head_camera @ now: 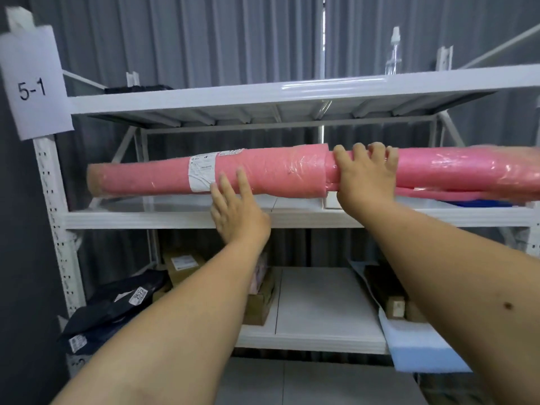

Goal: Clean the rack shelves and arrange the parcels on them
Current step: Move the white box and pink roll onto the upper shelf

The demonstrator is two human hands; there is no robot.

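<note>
A long pink foam-wrapped roll parcel (277, 173) with a white label lies lengthwise on the middle shelf (146, 219) of a white metal rack. My right hand (366, 173) is laid over the top of the roll near its middle, fingers curled around it. My left hand (236, 210) is flat against the roll's front lower side just right of the label, fingers spread and pointing up. The roll's right end runs out of view.
A clear spray bottle (393, 55) stands on the top shelf (263, 96). The lower shelf holds black bag parcels (117, 305) at left, cardboard boxes (260, 299) in the middle, a dark box and white foam (420, 346) at right. A paper tag "5-1" (33, 83) hangs on the left post.
</note>
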